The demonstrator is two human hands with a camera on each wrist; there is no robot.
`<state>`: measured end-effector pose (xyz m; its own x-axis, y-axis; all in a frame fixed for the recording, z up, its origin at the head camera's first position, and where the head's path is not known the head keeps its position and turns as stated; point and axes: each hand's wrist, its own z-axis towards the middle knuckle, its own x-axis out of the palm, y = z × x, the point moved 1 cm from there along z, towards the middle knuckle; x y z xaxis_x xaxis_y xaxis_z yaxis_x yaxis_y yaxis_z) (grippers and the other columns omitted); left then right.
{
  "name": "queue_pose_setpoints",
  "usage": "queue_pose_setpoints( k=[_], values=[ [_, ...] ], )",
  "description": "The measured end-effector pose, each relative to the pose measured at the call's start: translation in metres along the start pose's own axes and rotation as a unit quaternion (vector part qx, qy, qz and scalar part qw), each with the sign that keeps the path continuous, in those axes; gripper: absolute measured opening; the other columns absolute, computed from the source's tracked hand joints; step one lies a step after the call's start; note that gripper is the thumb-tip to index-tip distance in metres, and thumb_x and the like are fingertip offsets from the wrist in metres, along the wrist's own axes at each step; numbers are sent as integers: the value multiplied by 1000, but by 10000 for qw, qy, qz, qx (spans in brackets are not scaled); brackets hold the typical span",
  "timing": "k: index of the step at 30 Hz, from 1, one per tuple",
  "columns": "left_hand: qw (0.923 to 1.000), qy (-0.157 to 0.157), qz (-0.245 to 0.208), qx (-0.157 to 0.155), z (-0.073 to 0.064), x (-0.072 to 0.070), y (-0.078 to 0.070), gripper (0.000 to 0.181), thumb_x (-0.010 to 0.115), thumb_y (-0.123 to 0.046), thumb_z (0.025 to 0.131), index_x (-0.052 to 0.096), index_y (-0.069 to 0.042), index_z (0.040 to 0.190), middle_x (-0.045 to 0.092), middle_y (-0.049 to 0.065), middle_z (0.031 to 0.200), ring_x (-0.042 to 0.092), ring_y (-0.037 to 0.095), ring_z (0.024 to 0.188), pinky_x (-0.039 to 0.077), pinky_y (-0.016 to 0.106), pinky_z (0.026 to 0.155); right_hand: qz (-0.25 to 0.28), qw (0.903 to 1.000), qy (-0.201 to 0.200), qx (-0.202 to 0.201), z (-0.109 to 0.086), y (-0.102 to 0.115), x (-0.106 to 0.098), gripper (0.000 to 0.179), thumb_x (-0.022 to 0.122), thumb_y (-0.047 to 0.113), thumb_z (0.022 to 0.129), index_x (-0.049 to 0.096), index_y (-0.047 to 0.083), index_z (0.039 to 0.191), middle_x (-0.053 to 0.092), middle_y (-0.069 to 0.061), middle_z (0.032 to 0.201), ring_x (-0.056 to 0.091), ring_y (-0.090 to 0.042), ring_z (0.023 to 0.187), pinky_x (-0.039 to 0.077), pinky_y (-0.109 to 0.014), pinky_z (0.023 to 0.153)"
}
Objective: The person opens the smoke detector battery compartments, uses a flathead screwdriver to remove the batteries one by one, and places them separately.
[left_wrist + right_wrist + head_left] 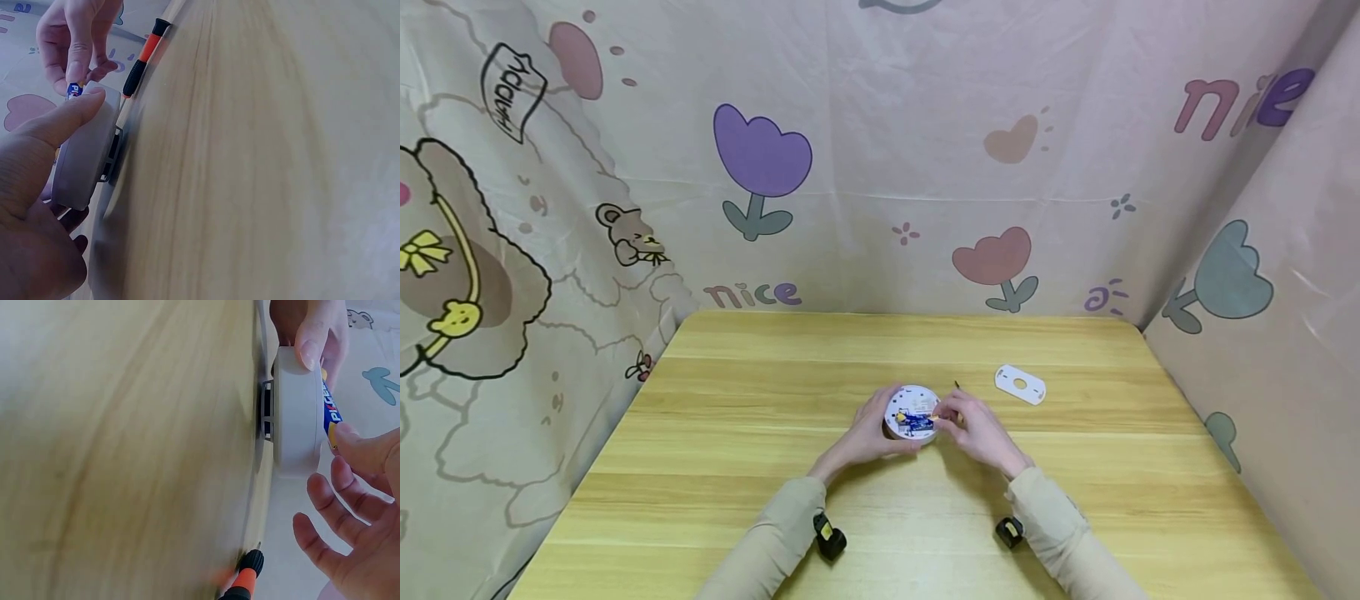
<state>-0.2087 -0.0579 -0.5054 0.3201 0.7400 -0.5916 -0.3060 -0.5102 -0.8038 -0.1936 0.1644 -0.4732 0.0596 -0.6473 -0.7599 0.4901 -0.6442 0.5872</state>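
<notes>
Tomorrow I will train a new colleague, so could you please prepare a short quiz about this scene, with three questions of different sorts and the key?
1. True or false: the left hand grips the round white device.

2. Complete the sentence: the right hand pinches a blue ____.

3. Which colours show on the screwdriver?
A) green and white
B) orange and black
C) blue and yellow

Key: 1. True. 2. battery. 3. B.

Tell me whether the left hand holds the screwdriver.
No, the left hand grips the round case, while the screwdriver lies apart on the table.
</notes>
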Motion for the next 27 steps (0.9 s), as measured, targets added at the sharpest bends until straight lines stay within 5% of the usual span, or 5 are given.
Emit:
queue_pose_setpoints(
  k=[11, 17, 27],
  values=[
    [10000, -13, 33, 10, 0, 0, 0, 111, 90, -37, 73, 25, -8, 159, 34, 19, 161, 31, 43, 148, 16, 66, 124, 232, 9978, -408, 459, -9, -2, -4, 11, 74, 6, 87, 73, 7, 98, 68, 0, 90, 60, -10, 81, 59, -37, 79],
    [10000, -20, 22, -16, -1, 0, 0, 111, 90, -37, 72, 25, -10, 159, 33, 18, 162, 29, 43, 149, 15, 66, 124, 509, 9916, -738, 931, -17, -14, -8, 12, 73, 4, 88, 72, 4, 100, 66, -3, 89, 56, -7, 79, 51, -18, 68],
    [10000, -8, -13, -70, -1, 0, 1, 112, 90, -37, 73, 24, -9, 159, 31, 18, 163, 27, 43, 150, 14, 66, 125, 1083, 9720, -1144, 1743, -19, -32, -16, 12, 70, 3, 91, 71, -4, 100, 71, -15, 89, 61, -10, 78, 52, -16, 68]
  ],
)
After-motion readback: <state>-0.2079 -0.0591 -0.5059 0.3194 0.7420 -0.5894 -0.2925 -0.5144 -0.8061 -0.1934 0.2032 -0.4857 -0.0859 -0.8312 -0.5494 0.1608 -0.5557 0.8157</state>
